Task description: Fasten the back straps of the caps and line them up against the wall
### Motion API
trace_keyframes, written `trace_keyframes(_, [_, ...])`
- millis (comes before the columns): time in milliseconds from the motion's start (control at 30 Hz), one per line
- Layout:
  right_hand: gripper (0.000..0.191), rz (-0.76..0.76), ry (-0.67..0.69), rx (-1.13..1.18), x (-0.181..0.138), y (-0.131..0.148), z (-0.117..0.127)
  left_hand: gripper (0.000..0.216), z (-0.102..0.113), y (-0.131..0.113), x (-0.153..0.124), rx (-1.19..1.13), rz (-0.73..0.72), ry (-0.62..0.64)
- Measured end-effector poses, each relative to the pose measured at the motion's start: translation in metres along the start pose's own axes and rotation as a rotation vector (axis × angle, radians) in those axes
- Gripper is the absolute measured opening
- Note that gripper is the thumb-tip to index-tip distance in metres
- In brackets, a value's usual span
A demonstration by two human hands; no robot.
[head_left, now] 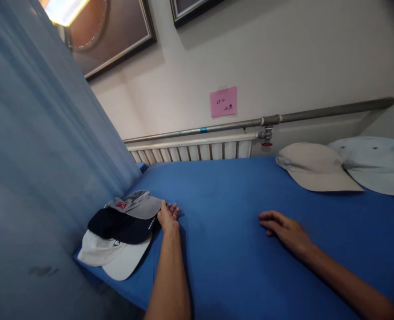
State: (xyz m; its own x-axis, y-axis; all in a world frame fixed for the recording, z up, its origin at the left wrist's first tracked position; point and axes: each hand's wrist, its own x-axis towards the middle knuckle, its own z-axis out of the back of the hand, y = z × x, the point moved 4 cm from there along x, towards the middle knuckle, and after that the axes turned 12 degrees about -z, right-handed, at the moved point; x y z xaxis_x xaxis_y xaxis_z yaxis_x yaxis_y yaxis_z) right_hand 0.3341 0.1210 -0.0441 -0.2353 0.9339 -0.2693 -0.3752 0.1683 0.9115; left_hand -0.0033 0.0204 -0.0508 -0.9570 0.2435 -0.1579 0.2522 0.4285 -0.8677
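Note:
My left hand (169,216) is at the brim edge of a grey cap (140,204) with a red patch. Its thumb lies at the brim and its fingers are spread away from it; whether the thumb touches the brim I cannot tell. Under the grey cap lies a black cap (117,226) with white lettering on its brim, overlapping a white cap (110,253). My right hand (285,230) hovers over the blue-covered table (216,266), fingers loosely bent, holding nothing. Beyond it on the right sit a beige cap (313,164) and a pale blue cap (376,162), side by side.
A blue-grey curtain (37,146) hangs close along the left side. Behind the table's far edge are a white radiator (197,150) and a metal pipe (333,110) with a red-handled valve (266,138). A pink note (224,102) is stuck on the wall below framed pictures.

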Motion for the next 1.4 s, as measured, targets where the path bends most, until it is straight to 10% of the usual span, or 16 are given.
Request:
trace_keyframes(267, [0.028,0.005,0.027,-0.039,0.003,-0.002,-0.003,0.019,-0.001,-0.004,0.006,-0.055,-0.072,0.045])
trace_keyframes(600, [0.029,-0.063,0.049,0.228,0.000,0.001,0.006,0.054,-0.053,0.024,-0.109,0.082,0.280,1.099])
trace_keyframes(833, [0.034,-0.187,0.246,0.723,0.011,0.000,0.000,0.069,-0.053,0.065,-0.145,0.147,0.615,1.591])
trace_keyframes(1000, [0.023,-0.124,0.233,0.880,0.013,0.003,0.006,0.057,-0.045,0.064,-0.150,0.206,0.636,1.557])
trace_keyframes(1400, [0.029,-0.116,0.475,0.773,-0.002,-0.005,-0.006,0.032,-0.052,0.059,-0.129,-0.166,0.774,1.013])
